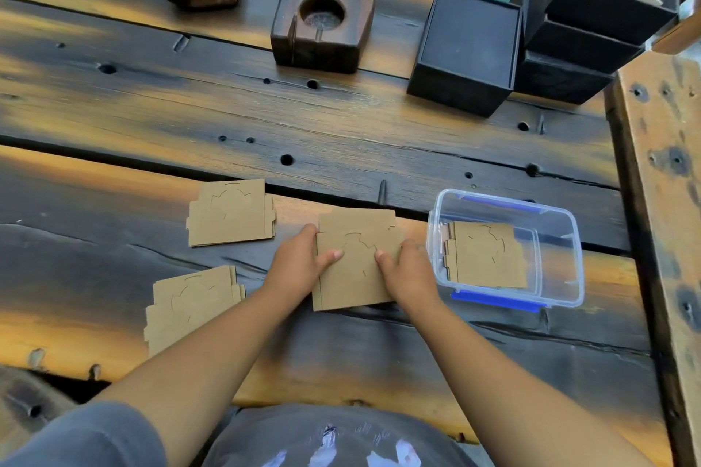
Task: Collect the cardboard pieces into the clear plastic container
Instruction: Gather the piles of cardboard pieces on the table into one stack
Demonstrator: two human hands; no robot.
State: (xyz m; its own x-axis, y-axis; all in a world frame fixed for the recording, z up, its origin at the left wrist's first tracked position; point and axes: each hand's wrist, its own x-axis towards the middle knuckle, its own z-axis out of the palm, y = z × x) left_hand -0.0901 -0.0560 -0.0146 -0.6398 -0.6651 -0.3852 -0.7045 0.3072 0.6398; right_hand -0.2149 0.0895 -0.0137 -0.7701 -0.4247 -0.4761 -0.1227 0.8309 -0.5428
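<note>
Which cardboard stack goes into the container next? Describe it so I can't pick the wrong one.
Start at the clear plastic container on the table's right side. Just left of it lies the cardboard stack, gripped by the left hand and right hand. The two other stacks, farther left, lie untouched.

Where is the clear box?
In the head view the clear box sits on the table at the right, just beside the right hand, with cardboard already inside.
</note>
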